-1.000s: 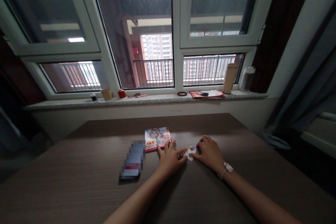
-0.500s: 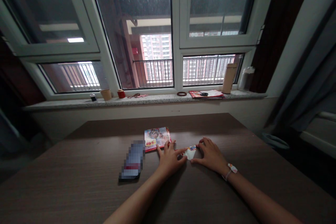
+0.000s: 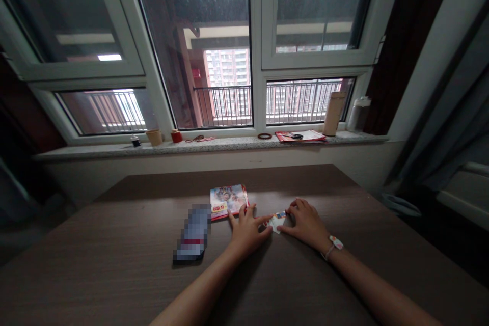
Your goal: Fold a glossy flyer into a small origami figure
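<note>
A small piece of folded paper (image 3: 274,222), pale with a coloured printed strip on its far edge, lies on the table between my hands. My left hand (image 3: 246,228) rests at its left side with fingers spread, the index finger and thumb touching that edge. At the right edge, my right hand (image 3: 305,220) has its fingers curled and grips the paper, its thumb over the near right part. The fingers partly cover the paper's sides. Just beyond my left fingertips lies a stack of printed leaflets (image 3: 228,198).
A phone-like object (image 3: 193,234), blurred by pixels, lies left of my left hand on the brown table (image 3: 114,265). Along the windowsill (image 3: 229,144) stand a paper cup (image 3: 154,137), a red spool (image 3: 176,136), a bracelet (image 3: 264,136), scissors (image 3: 297,136) on papers and a tan bottle (image 3: 333,113).
My right thumb has moved slightly left over the folded paper, and the paper's visible outline has changed at its near right. My left hand has stayed in place.
</note>
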Motion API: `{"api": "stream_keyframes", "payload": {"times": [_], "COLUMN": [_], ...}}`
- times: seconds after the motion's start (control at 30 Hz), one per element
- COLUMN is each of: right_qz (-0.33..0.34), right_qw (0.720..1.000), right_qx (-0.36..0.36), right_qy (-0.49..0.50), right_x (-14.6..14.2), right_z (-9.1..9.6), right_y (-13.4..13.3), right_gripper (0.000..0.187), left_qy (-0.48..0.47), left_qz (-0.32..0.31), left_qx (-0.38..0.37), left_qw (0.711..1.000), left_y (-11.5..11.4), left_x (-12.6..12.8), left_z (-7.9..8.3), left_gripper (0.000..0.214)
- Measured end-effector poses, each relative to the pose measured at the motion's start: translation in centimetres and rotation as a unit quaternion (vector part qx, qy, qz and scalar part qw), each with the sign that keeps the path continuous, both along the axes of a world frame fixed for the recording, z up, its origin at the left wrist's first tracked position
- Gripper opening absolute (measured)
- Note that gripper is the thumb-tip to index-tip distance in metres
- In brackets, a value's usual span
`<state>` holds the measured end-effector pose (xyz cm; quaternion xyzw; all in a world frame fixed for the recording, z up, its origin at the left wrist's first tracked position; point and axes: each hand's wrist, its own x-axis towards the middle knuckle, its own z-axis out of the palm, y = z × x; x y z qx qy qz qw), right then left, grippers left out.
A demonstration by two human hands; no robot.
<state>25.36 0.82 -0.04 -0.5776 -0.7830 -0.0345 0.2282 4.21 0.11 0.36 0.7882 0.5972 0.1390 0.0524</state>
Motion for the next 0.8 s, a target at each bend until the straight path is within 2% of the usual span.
{"api": "stream_keyframes", "payload": {"times": [0.13, 0.3, 0.37, 0.5, 0.67, 0.8], "right_qz": [0.022, 0.036, 0.036, 0.008, -0.016, -0.028], "right_qw": [1.0, 0.999, 0.999, 0.996, 0.997, 0.997], "right_qx": [-0.008, -0.007, -0.012, -0.021, -0.029, -0.036], "right_qy": [0.002, 0.015, 0.032, 0.082, 0.076, 0.061], "right_x": [0.4, 0.6, 0.7, 0.7, 0.5, 0.3], "right_z": [-0.1, -0.6, -0.9, -1.1, -0.7, -0.4], "right_y": [-0.2, -0.2, 0.0, 0.6, 1.0, 1.0], "right_gripper": [0.064, 0.065, 0.059, 0.036, 0.025, 0.025], "left_qy": [0.001, 0.01, 0.013, 0.008, 0.004, 0.009], "left_qz": [0.003, 0.002, 0.002, -0.002, 0.0, 0.001], "left_qx": [-0.001, -0.006, -0.009, -0.007, -0.008, -0.01], "left_qw": [1.0, 1.0, 1.0, 1.0, 1.0, 1.0], "left_y": [0.0, 0.0, 0.0, 0.0, 0.0, 0.0], "left_x": [0.0, 0.1, 0.1, 0.0, 0.0, 0.1], "left_z": [0.1, 0.1, 0.2, 0.2, 0.1, 0.2], "left_gripper": [0.04, 0.04, 0.04, 0.041, 0.041, 0.041]}}
